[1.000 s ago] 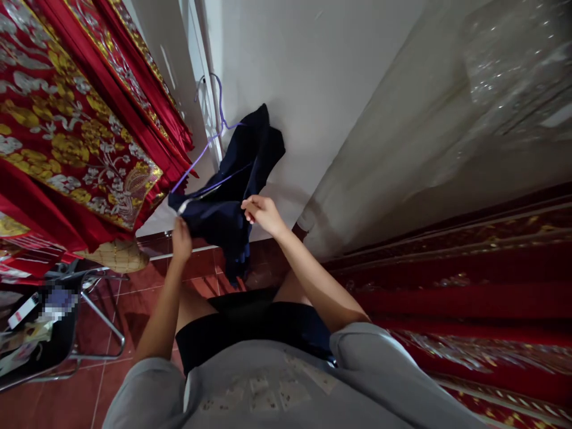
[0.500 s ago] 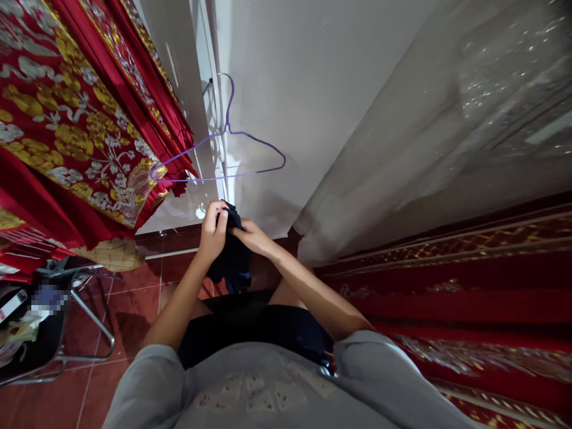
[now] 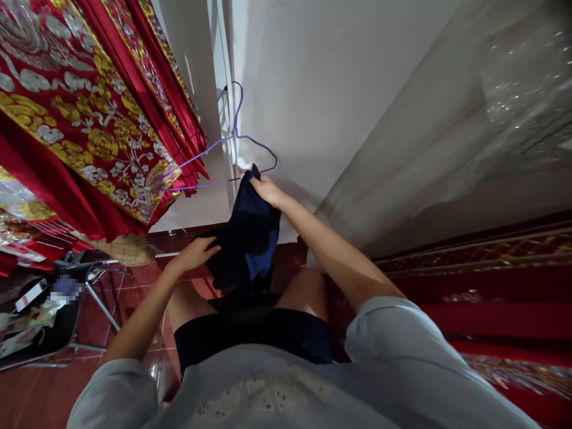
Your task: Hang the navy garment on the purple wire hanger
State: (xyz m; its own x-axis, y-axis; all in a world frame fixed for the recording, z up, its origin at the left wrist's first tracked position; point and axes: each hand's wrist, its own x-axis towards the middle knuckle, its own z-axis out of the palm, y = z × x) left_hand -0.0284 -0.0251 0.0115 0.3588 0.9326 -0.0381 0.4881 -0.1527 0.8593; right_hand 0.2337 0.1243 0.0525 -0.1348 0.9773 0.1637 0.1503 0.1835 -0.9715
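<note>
A dark navy garment (image 3: pixel 250 238) with a brighter blue patch hangs spread out in front of my lap; its exact kind is hard to tell. My right hand (image 3: pixel 268 192) pinches its upper corner, close to the lower bar of a purple wire hanger (image 3: pixel 254 142). Lower down and to the left, my left hand (image 3: pixel 196 252) has its fingers and thumb closed on the garment's side edge. The hanger hangs against the white wall, and its lower bar passes behind the raised corner of the cloth.
Red cloth (image 3: pixel 107 143) embroidered in gold and silver hangs at the left, overlapping the hanger's left end. A folding chair (image 3: pixel 58 333) with small items stands lower left. Clear plastic sheeting (image 3: pixel 429 149) and red gold-trimmed cloth (image 3: pixel 447 304) fill the right side.
The bunched garment has been spread out. My right hand has risen with one corner toward the hanger, while my left hand has moved down and left, away from the right.
</note>
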